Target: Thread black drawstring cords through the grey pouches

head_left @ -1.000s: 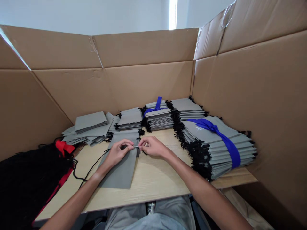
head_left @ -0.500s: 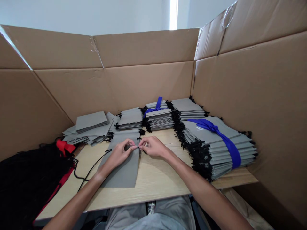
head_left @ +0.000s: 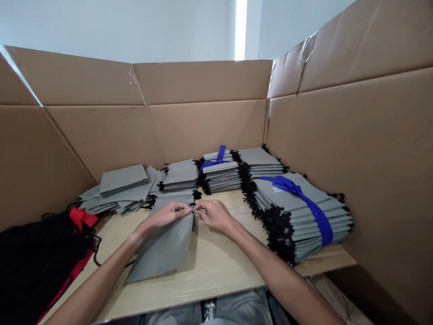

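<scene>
A grey bag (head_left: 165, 250) slants over the left-centre of a wooden table (head_left: 230, 268), ringed by cardboard (head_left: 203, 81), with a pale wall (head_left: 118, 27) beyond. The left hand (head_left: 166, 215) clamps its far right corner; the right hand (head_left: 214, 215) pinches black cord (head_left: 193, 210) there.

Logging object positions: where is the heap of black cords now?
In the head view, the black heap lies at lower left, left of the left forearm, with red cloth against it.
</scene>
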### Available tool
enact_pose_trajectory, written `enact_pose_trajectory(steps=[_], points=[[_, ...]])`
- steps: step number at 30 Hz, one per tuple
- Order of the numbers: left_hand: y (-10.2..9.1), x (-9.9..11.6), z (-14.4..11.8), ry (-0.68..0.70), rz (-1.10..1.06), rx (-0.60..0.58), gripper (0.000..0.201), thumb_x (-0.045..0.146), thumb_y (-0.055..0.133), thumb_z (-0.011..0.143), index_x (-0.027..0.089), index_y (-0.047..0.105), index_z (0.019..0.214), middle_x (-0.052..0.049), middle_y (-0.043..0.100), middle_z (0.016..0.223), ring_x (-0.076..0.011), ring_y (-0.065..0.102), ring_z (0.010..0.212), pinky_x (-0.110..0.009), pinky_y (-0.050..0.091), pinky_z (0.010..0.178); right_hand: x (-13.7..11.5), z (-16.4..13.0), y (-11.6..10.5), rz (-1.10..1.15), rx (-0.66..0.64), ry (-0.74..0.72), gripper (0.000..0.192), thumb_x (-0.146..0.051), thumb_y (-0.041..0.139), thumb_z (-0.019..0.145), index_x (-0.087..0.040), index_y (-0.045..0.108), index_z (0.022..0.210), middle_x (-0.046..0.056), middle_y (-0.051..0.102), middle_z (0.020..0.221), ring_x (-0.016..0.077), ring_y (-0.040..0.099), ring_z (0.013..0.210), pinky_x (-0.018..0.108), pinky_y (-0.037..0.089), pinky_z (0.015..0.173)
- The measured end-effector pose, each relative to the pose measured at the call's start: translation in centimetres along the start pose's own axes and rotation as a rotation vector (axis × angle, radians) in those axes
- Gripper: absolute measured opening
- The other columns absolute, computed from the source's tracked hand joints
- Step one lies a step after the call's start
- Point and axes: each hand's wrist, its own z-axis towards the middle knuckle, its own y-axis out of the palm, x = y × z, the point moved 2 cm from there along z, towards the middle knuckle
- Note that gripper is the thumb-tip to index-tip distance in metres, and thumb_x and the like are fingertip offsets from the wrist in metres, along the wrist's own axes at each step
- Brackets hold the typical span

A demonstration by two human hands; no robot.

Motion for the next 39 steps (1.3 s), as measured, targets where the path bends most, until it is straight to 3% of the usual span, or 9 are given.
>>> enact_pose_trajectory(steps=[7,14,18,21,27,33,36,39], points=[[0.4,-1.0,0.7,-0.023,-0.054,-0.039,0.065,0.082,0.064,0.087,0.019,0.073,0.076,-0.001,0.063,0.071,-0.0207,0.052,0.069,-0.027,0.039,0.065,0.0,-0.1,0.4,-0.012,0.007,-0.024,0.017,-0.020,0.070,0.102,-0.027,0.083,0.110,0.005,0.085,0.105,0.0224,0.077,0.091,0.028,0.049,0.080],[0.7,-1.1,0.6,0.042,-0.031,0.028,0.061,0.079,0.061,0.090,0.020,0.073,0.080,-0.001,0.066,0.076,-0.0222,0.056,0.076,-0.028,0.043,0.072,0.3,0.1,0.6,0.035,0.015,-0.050,0.012,-0.018,0.071,0.102,-0.024,0.079,0.109,0.006,0.081,0.109,0.0215,0.074,0.100,0.027,0.050,0.087],[0.9,-1.5,0.4,0.038,-0.010,0.058,0.062,0.078,0.058,0.092,0.020,0.073,0.080,-0.001,0.067,0.076,-0.0229,0.056,0.076,-0.028,0.042,0.071,0.9,0.2,1.0,0.015,0.059,0.023,0.006,-0.022,0.079,0.097,-0.020,0.074,0.099,0.007,0.076,0.104,0.0222,0.069,0.098,0.029,0.049,0.085],[0.8,-1.7,0.3,0.022,0.006,0.092,0.060,0.076,0.058,0.092,0.019,0.074,0.082,-0.002,0.069,0.079,-0.0244,0.059,0.079,-0.029,0.043,0.073,1.3,0.2,1.2,0.037,0.059,0.040,0.008,-0.017,0.075,0.097,-0.020,0.072,0.091,0.005,0.073,0.095,0.0210,0.067,0.091,0.029,0.049,0.084],[0.6,-2.2,0.0,0.001,0.027,0.092,0.063,0.078,0.055,0.092,0.018,0.073,0.083,-0.002,0.069,0.080,-0.0239,0.058,0.080,-0.029,0.042,0.074,1.5,0.3,1.2,0.077,0.057,-0.041,0.012,-0.012,0.069,0.098,-0.020,0.071,0.090,0.005,0.072,0.090,0.0206,0.066,0.088,0.029,0.049,0.082],[1.6,-2.3,0.2,0.008,0.062,0.051,0.063,0.077,0.054,0.092,0.017,0.073,0.084,-0.002,0.067,0.078,-0.0220,0.056,0.077,-0.028,0.039,0.070,1.0,0.0,2.2,0.024,0.035,-0.122,0.016,-0.010,0.063,0.100,-0.021,0.071,0.092,0.006,0.072,0.094,0.0216,0.067,0.091,0.029,0.049,0.082],[1.7,-2.1,0.2,0.021,0.060,0.058,0.061,0.075,0.055,0.093,0.018,0.073,0.083,-0.002,0.069,0.079,-0.0227,0.058,0.077,-0.029,0.041,0.070,0.7,-0.1,1.8,-0.028,0.020,-0.097,0.013,-0.015,0.065,0.102,-0.022,0.074,0.096,0.007,0.075,0.100,0.0226,0.068,0.095,0.030,0.048,0.083],[1.4,-1.9,0.1,0.037,0.061,0.098,0.058,0.071,0.055,0.095,0.017,0.076,0.088,-0.003,0.075,0.086,-0.0245,0.062,0.084,-0.029,0.045,0.076,0.8,0.0,0.8,-0.033,0.050,0.017,0.006,-0.025,0.072,0.101,-0.024,0.075,0.096,0.004,0.078,0.097,0.0221,0.069,0.091,0.029,0.046,0.080]])
